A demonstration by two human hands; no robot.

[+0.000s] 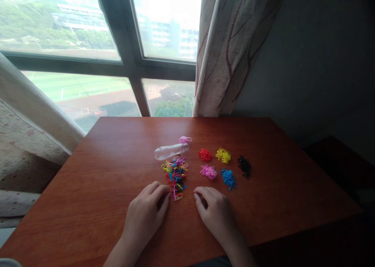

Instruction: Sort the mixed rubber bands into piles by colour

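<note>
My left hand (pixel 148 207) rests on the table with its fingers curled, thumb and forefinger tips close together at the left edge of a mixed pile of small coloured rubber bands (pixel 176 172). Whether a band is between those fingertips is too small to tell. To the right of the pile, my right hand (pixel 215 209) lies with thumb and forefinger drawn into a pinch; I cannot make out anything in it. Beyond it are separate heaps of red bands (pixel 204 155), yellow bands (pixel 223 156), pink bands (pixel 208 172), blue bands (pixel 228 178) and black bands (pixel 244 166).
A clear plastic bottle (pixel 170 151) lies on its side behind the mixed pile, beside a pink looped cap (pixel 184 139). The brown wooden table (pixel 102 181) reaches back to a window and curtains (pixel 222 56). A whitish rim (pixel 10 262) shows at the lower left corner.
</note>
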